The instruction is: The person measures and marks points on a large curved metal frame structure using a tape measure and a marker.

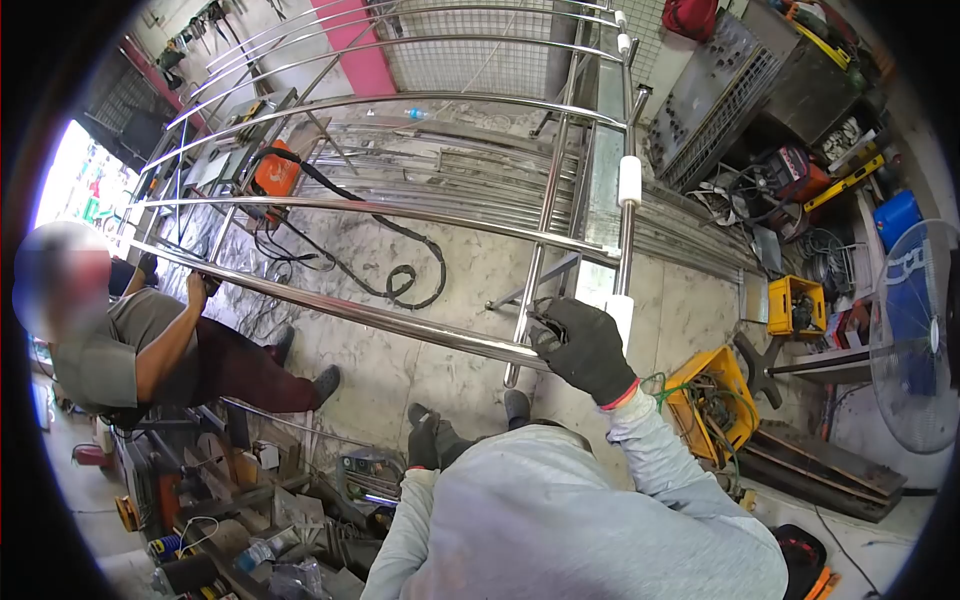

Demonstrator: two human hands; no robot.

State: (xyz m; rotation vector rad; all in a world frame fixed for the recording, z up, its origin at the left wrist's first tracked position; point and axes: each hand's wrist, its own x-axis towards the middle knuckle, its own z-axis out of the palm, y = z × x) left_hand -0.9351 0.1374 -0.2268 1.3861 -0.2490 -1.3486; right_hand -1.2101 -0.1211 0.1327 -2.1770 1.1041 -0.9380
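Observation:
A large frame of shiny metal tubes point(400, 318) spans the space in front of me. My right hand point(588, 348), in a dark work glove, is closed around the near tube's end, close to where it crosses another tube point(541, 265). White wrapping point(629, 181) covers parts of the outer rail, one piece right beside that hand. My left hand point(424, 442), also gloved, hangs low by my leg, apart from the frame; its fingers do not show clearly. On the left, another person's hand point(203, 287) is on the same near tube.
An orange machine point(276, 177) with a black hose point(440, 265) stands beneath the frame. Long metal bars point(480, 190) lie on the floor behind. To my right are a yellow crate point(712, 405) of cables and a fan point(912, 335). Scrap and tools point(290, 530) clutter the lower left.

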